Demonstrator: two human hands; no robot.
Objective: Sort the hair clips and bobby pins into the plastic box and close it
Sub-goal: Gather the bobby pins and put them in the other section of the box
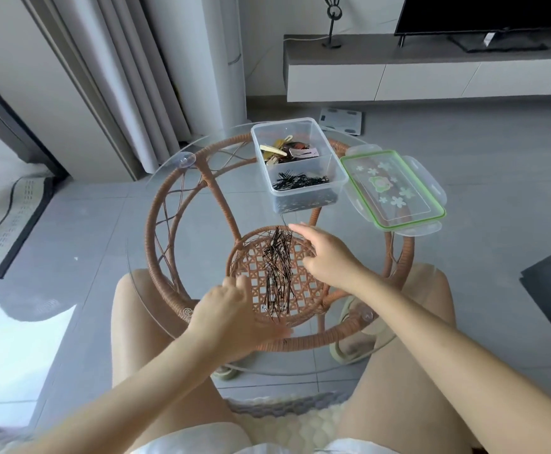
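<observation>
A heap of black bobby pins (279, 273) lies on the round glass table (169, 178) in front of me. My left hand (234, 317) rests at the heap's left side, fingers spread on the glass. My right hand (328, 253) is at the heap's right side, fingers extended toward its far end. Neither hand grips anything I can see. Farther back stands the clear plastic box (339, 172), open, with coloured hair clips (288, 149) in its far compartment and bobby pins (298, 181) in its near one. Its green-rimmed lid (393, 188) lies to the right.
The glass top sits on a brown wicker frame (151, 231) with a woven lower shelf under the pins. My bare knees flank the table's near edge. A bathroom scale (341, 121) lies on the floor beyond, and a TV bench (431, 70) runs along the far wall.
</observation>
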